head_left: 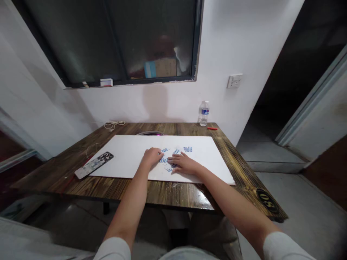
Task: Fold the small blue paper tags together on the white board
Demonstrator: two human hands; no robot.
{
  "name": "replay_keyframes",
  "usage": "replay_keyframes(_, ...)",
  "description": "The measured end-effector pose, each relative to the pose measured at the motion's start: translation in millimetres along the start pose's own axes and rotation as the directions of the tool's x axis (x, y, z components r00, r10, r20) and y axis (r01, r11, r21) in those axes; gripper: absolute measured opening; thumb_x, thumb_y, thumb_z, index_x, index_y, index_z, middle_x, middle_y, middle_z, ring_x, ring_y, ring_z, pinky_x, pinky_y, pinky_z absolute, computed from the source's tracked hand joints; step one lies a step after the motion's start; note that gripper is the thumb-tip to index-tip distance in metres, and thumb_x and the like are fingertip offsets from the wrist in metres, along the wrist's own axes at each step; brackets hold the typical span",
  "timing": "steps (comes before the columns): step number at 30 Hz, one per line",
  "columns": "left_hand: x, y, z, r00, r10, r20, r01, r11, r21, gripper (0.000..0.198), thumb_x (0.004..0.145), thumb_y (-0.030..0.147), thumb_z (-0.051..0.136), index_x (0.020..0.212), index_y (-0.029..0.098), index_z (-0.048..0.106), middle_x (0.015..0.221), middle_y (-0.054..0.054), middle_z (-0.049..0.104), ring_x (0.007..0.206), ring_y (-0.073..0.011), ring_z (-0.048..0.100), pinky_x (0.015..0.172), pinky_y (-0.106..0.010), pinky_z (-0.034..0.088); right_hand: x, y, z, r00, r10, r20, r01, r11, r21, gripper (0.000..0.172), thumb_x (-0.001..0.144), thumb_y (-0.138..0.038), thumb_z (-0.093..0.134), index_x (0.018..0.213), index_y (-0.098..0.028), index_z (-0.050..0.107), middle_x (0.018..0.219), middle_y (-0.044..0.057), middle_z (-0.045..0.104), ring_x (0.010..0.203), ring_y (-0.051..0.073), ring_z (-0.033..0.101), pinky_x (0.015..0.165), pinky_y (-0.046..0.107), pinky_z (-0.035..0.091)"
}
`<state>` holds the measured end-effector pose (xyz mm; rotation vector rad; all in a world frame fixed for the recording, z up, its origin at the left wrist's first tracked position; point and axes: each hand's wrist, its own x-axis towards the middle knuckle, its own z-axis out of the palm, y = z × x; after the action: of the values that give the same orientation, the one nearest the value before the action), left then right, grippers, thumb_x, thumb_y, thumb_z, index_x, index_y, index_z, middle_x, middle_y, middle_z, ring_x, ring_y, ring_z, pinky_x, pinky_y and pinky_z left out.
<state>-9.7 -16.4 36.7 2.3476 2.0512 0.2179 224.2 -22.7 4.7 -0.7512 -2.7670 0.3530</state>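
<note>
Head view: looks down on a white board [127, 155] lying on a dark wooden table [240, 168]. On the board, right of its middle, shows a loose cluster of small blue ladder-like pieces [188, 149], too small to name more closely. Over the board's middle, at the cluster's left side, rests the left hand [152, 157], fingers curled down among the pieces; cannot tell whether pinching one. Opposite, on the board's right half, lies the right hand [185, 163], palm down, fingers spread and unclenched, touching the cluster. Across the board's left edge, slantwise, sits a flat rectangular case [93, 165] with a dark, patterned end. Beyond the board's far right corner, stands a clear water bottle [204, 113], with a red pen [212, 128] just beside. Past the far left corner, lies a coiled white cable [114, 125].
</note>
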Motion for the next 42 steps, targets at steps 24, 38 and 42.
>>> replay_keyframes(24, -6, 19, 9.8, 0.992, 0.036, -0.118, -0.032, 0.999, 0.033, 0.034, 0.092, 0.034, 0.044, 0.081, 0.020, 0.073, 0.089, -0.009, 0.073, 0.088, -0.0222, 0.065, 0.079, -0.032, 0.041, -1, 8, -8, 0.978, -0.044, -0.202, 0.028, 0.996, -0.080, 0.023, 0.095, -0.037, 0.056, 0.096, -0.027, 0.076, 0.110, 0.005, 0.074, 0.106, 0.022, 0.062, 0.095, 0.035, 0.037)
replay_keyframes(38, -41, 1, 25.3, 0.946, 0.220, -0.238, -0.217, 0.975, 0.038, 0.030, 0.092, 0.036, 0.052, 0.114, 0.026, 0.071, 0.119, -0.006, 0.069, 0.111, -0.0239, 0.058, 0.090, -0.039, 0.044, 4, 11, 8, 0.988, 0.019, -0.156, -0.033, 0.996, -0.087, 0.049, 0.093, -0.053, 0.053, 0.132, -0.025, 0.060, 0.136, 0.011, 0.060, 0.128, 0.028, 0.050, 0.104, 0.044, 0.035)
replay_keyframes(42, -45, 4, 23.6, 0.962, 0.159, -0.222, -0.153, 0.987, 0.046, 0.030, 0.092, 0.037, 0.052, 0.114, 0.028, 0.070, 0.123, -0.004, 0.068, 0.115, -0.0242, 0.057, 0.093, -0.039, 0.043, 5, 8, 3, 0.980, 0.013, -0.198, -0.033, 0.995, -0.096, 0.039, 0.093, -0.049, 0.056, 0.120, -0.024, 0.068, 0.116, 0.010, 0.069, 0.112, 0.025, 0.057, 0.095, 0.037, 0.037)
